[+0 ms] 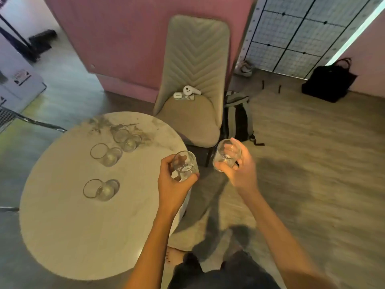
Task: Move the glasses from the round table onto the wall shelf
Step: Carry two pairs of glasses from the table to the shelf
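Observation:
A round marble-look table [87,226] fills the lower left. Three clear glasses stand on it: one at the back [125,139], one in the middle [105,155] and one nearer me [100,189]. My left hand [171,184] grips a clear glass [185,165] above the table's right edge. My right hand [239,167] holds a second clear glass [227,154] off the table, over the floor. Both held glasses are tilted. No wall shelf is in view.
A beige padded chair [193,80] stands behind the table with white earbuds and a case [187,92] on its seat. A striped backpack [237,117] lies beside it. A black bag [329,82] sits by the wall at the right. Wooden floor stretches right.

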